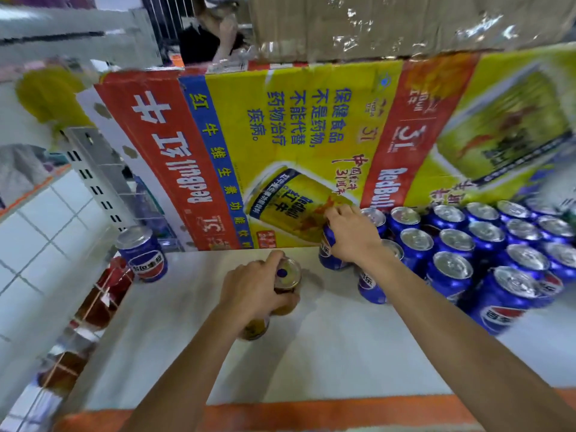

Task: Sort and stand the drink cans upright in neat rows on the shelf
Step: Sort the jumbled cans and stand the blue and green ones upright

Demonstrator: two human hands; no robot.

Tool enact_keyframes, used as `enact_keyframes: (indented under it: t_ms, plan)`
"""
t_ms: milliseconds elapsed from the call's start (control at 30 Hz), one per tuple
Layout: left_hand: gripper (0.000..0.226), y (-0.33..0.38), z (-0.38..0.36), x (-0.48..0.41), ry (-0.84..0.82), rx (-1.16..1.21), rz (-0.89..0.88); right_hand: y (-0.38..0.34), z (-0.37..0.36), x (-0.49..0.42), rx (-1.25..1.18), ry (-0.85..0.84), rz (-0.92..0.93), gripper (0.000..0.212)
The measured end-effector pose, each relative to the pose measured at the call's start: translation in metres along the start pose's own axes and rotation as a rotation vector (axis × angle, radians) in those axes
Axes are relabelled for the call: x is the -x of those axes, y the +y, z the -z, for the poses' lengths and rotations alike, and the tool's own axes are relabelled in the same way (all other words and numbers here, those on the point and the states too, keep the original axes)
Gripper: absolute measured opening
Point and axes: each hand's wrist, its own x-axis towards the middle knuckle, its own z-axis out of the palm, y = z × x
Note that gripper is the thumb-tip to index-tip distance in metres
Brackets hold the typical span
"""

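Shelf (327,353): white surface with an orange front edge, seen from above.

Left hand (254,289): closed from above around a gold can (285,288) standing upright near the middle of the shelf. The fingers wrap the can's upper rim and side; a blue dot shows on its lid. A second gold-coloured can (254,328) sits just below the palm, partly hidden by the hand; whether the hand grips it as well cannot be determined.

Right hand (350,235): clasped over the top and side of a blue Pepsi can (328,254), which stands upright at the left edge of the Pepsi can block (486,254). The block fills the right part of the shelf in close rows, all cans upright with silver lids facing up.

Single Pepsi can (141,254): upright at the far left corner of the shelf, well apart from the block and from both hands.

Red Bull carton (311,151): large yellow, red and blue box standing along the back of the shelf, print inverted. A plain brown cardboard box (389,23) with clear tape rests on top of it
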Motion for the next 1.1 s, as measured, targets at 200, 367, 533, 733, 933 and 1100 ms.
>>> enact_keyframes:
  t_ms: [200,367,533,733,933,1100]
  plan:
    - [0.079,0.001,0.004,0.009,0.026,0.041,0.001,0.01,0.006,0.001,-0.052,-0.042,0.092,0.07]
    - [0.078,0.0,0.016,0.017,0.138,0.435,0.021,0.008,0.008,0.052,-0.686,-0.029,0.219,0.073]
    - [0.064,0.018,0.035,0.016,0.12,1.081,-0.08,0.0,0.0,0.095,-1.117,-0.174,0.157,0.084]
    - [0.05,0.072,0.036,0.008,-0.091,1.732,-0.018,0.003,0.02,0.128,-1.416,0.361,-0.09,0.067]
    - [0.029,0.158,0.054,0.008,-0.054,1.867,0.145,0.031,0.035,0.154,-1.791,0.9,-0.448,0.066]
    - [0.004,0.243,0.053,0.023,-0.27,1.627,-0.004,0.108,0.055,0.195,-1.91,0.915,-0.554,0.051]
